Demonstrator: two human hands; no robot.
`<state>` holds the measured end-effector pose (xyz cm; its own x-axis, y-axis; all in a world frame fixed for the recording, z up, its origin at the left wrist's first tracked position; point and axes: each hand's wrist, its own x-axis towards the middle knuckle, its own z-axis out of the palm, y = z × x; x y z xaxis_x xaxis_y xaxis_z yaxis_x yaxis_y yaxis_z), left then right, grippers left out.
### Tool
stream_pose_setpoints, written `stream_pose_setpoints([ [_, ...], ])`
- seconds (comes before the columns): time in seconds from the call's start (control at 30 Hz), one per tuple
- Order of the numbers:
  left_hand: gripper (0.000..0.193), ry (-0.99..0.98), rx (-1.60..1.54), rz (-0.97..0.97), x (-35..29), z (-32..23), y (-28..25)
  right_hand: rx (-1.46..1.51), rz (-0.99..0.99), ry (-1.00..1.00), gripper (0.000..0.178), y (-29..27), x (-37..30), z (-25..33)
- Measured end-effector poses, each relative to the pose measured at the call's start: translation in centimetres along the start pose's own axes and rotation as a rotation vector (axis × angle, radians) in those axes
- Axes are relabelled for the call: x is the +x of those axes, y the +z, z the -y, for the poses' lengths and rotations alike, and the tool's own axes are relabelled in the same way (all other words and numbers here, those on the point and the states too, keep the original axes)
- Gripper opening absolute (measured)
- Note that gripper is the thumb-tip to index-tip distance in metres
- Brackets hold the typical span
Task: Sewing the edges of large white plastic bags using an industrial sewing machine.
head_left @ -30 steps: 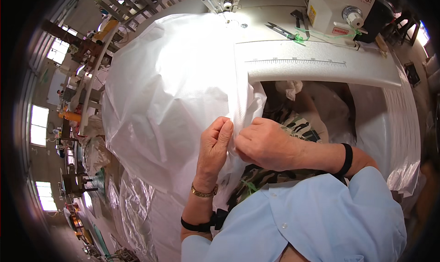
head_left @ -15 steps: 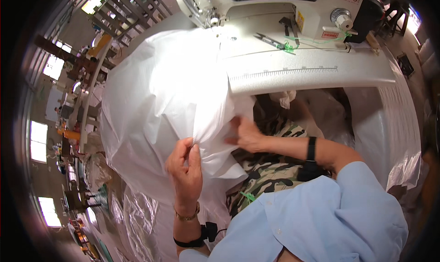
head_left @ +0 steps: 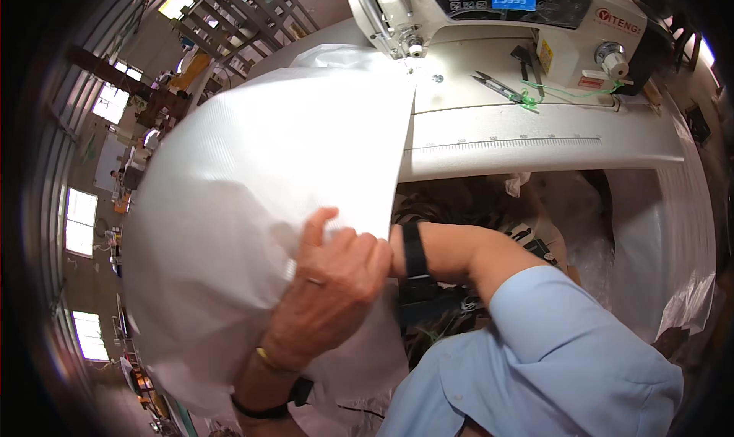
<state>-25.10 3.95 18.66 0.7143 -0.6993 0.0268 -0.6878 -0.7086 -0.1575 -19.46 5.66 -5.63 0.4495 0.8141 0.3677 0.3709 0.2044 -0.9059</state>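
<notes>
A large white plastic-like sheet (head_left: 252,177) is spread over the left part of the sewing machine table, its straight right edge running up to beneath the machine's needle area. My left hand (head_left: 329,284) lies on top near that edge, fingers curled and closed on the sheet, thumb side raised. From the right comes my right forearm (head_left: 459,250), with a black strap at the wrist. The right hand itself is hidden behind the left hand and under the sheet, so its fingers do not show. The sewing machine (head_left: 413,47) stands at the far end of the sheet.
Thread snips (head_left: 497,87) with green thread (head_left: 529,99) lie on the machine bed, beside a dark small tool (head_left: 527,61). A ruler scale (head_left: 520,141) marks the table's front edge. More white sheeting (head_left: 650,230) hangs at the right. A metal rack (head_left: 229,35) stands at the back left.
The sheet, bunched before, now lies flatter with a straight right edge. My left hand turned palm down and moved right to the edge; my right hand went out of sight beneath the sheet.
</notes>
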Motion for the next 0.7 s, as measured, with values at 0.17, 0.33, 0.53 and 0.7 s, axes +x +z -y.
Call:
stream_pose_setpoints([
  [0.17,0.012,-0.145,-0.036,-0.145,-3.7,-1.2,12.1,-0.198,0.155,-0.067,0.027,-1.5,-5.7,-1.8],
  [0.33,0.016,-0.4,-0.122,-0.367,-4.0,-3.4,19.2,-0.673,0.842,0.308,0.02,-12.9,-8.7,7.2],
  [0.53,0.015,-0.6,-0.24,-0.433,-3.1,-6.4,18.8,-0.869,0.171,-0.188,0.011,-22.9,-6.3,8.3],
  [0.7,0.013,-0.837,-0.643,-0.656,-2.7,-7.3,17.3,-0.81,0.238,-0.108,0.012,-23.8,-5.4,7.5],
])
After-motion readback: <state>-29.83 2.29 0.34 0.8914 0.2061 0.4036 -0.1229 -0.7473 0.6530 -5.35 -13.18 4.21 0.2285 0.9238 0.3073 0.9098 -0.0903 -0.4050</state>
